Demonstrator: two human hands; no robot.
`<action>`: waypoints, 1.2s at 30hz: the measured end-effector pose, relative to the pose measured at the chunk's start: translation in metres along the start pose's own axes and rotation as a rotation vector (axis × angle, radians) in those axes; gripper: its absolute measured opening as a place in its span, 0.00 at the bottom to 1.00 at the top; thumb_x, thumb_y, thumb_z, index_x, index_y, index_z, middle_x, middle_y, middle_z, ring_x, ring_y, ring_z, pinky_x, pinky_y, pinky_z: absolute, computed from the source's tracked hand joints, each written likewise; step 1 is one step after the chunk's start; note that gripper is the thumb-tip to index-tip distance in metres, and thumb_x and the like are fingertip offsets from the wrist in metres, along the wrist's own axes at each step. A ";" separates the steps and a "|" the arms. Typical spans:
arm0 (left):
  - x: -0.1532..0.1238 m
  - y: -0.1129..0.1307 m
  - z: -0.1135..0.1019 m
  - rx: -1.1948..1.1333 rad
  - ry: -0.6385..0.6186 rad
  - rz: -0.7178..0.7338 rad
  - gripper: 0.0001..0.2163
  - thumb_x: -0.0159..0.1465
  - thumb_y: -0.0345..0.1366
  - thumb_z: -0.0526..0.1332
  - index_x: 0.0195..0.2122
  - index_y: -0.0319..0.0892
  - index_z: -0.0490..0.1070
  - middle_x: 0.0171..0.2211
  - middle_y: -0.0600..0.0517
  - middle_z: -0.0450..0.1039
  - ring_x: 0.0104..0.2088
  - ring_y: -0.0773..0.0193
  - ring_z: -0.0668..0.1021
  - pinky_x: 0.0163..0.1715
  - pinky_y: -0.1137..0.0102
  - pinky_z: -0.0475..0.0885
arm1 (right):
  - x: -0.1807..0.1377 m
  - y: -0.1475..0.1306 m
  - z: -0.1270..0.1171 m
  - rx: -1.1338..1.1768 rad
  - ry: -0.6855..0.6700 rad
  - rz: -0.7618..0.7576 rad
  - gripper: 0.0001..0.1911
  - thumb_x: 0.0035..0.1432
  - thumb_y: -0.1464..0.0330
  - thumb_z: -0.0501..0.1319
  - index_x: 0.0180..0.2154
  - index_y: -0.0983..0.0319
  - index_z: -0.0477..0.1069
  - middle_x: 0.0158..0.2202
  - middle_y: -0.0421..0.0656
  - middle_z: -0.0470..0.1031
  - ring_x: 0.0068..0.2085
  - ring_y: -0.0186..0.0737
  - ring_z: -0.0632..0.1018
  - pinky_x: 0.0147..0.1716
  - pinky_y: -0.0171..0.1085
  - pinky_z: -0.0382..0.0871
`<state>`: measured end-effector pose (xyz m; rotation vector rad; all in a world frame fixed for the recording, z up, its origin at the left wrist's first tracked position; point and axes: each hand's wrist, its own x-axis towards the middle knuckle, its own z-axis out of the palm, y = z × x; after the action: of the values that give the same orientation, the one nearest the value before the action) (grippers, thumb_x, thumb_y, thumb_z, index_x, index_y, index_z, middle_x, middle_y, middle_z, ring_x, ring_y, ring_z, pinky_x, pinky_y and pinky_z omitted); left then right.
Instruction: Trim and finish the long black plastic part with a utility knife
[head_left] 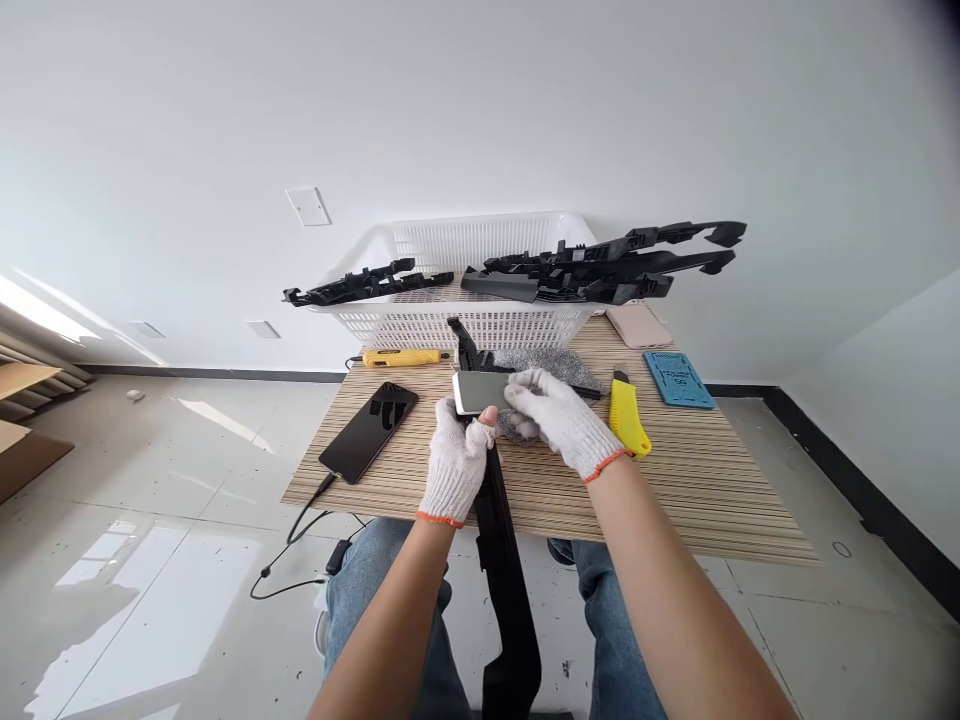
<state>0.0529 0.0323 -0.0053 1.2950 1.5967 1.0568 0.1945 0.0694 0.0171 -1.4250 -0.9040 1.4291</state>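
Observation:
Both my hands wear white knit gloves with orange cuffs. My left hand [457,462] is closed on the near end of a small grey flat block [480,392], with the bare thumb tip pressed on it. My right hand [559,418] is closed over the block's right end and over a grey cloth [551,363] lying beneath. A long black plastic part [504,560] runs under both hands, from the table down past my knees. Whether the block touches the black part is hidden by the hands.
A white basket [480,322] at the back of the striped table [697,480] carries several long black plastic parts [600,265]. A yellow utility knife [626,415], blue pad [679,380], pink case [637,325], yellow tool [397,357] and cabled black phone [369,430] lie around.

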 end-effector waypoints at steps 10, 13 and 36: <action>-0.005 -0.001 0.007 0.061 0.038 0.067 0.18 0.65 0.49 0.61 0.51 0.45 0.68 0.33 0.50 0.80 0.36 0.55 0.84 0.41 0.63 0.76 | 0.003 0.008 0.006 0.072 0.072 -0.265 0.15 0.48 0.59 0.71 0.36 0.59 0.73 0.30 0.36 0.73 0.25 0.30 0.70 0.21 0.31 0.66; -0.006 -0.001 0.010 0.039 0.031 0.047 0.17 0.65 0.48 0.61 0.50 0.45 0.68 0.33 0.50 0.80 0.35 0.55 0.84 0.39 0.64 0.76 | -0.001 0.005 0.008 0.038 0.190 -0.308 0.13 0.51 0.60 0.69 0.37 0.59 0.75 0.36 0.39 0.77 0.27 0.31 0.71 0.23 0.32 0.67; -0.032 0.015 0.014 0.187 0.149 0.135 0.15 0.63 0.46 0.61 0.46 0.45 0.71 0.45 0.42 0.81 0.53 0.46 0.80 0.51 0.59 0.73 | -0.023 -0.010 -0.004 0.160 -0.199 -0.360 0.18 0.44 0.57 0.72 0.31 0.57 0.68 0.32 0.35 0.72 0.24 0.28 0.67 0.21 0.32 0.65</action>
<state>0.0758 0.0047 0.0069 1.4955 1.7741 1.1298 0.1982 0.0508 0.0335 -0.9565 -1.0835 1.3469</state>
